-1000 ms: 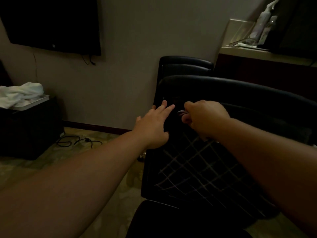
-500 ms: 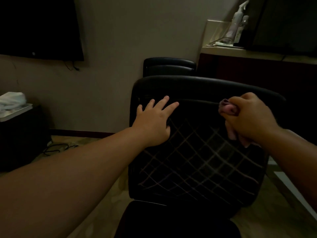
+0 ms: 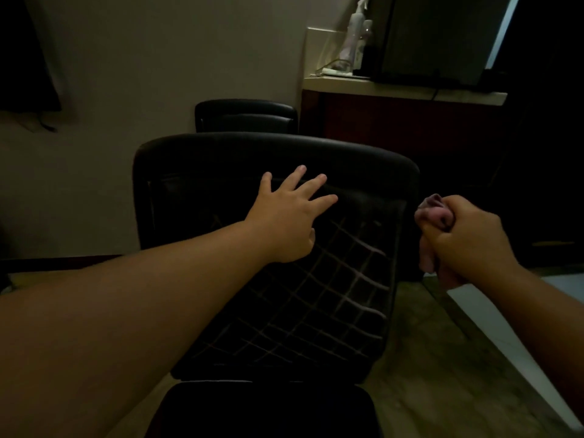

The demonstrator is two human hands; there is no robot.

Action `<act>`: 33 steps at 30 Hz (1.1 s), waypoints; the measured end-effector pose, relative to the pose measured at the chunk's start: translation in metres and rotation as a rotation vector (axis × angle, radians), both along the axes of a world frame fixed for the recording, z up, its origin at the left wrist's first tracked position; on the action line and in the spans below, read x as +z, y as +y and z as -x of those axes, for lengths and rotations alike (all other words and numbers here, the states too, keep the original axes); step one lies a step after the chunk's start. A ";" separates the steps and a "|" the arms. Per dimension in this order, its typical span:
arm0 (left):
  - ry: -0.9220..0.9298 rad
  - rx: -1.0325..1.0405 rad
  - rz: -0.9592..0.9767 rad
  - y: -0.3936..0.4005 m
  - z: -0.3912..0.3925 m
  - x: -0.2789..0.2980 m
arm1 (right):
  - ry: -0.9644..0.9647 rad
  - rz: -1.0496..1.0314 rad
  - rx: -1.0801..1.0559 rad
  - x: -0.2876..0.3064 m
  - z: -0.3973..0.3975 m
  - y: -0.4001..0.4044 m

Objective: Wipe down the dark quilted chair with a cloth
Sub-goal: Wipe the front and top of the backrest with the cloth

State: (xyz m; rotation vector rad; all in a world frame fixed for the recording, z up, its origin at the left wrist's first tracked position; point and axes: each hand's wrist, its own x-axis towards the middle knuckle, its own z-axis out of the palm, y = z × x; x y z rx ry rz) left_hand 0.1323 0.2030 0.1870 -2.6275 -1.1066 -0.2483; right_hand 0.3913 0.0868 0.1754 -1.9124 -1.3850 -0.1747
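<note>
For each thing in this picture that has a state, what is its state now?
left hand: open, fingers spread, flat on the chair back
right hand: closed in a fist around the cloth
cloth: bunched, at the chair's right edge
quilted chair: upright, backrest facing the camera

second dark chair (image 3: 246, 116), counter (image 3: 401, 88), spray bottle (image 3: 354, 36), wall (image 3: 177, 52)

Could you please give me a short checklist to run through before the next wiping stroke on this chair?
1. Cloth gripped in right hand: ok, bunched in the fist.
2. Left hand bracing the chair backrest: ok, flat, fingers spread.
3. Cloth touching the backrest: cannot tell; it sits at the right edge.
4. Quilted panel free of objects: ok.
5. Dirt left on the chair: cannot tell, too dark.
</note>
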 end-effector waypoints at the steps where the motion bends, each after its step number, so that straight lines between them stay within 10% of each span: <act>1: 0.027 -0.001 0.005 0.003 -0.004 0.001 | -0.007 0.006 0.003 -0.004 -0.003 -0.001; 33: -0.014 0.047 0.104 0.018 -0.018 -0.008 | -0.460 0.014 0.176 -0.041 -0.004 0.046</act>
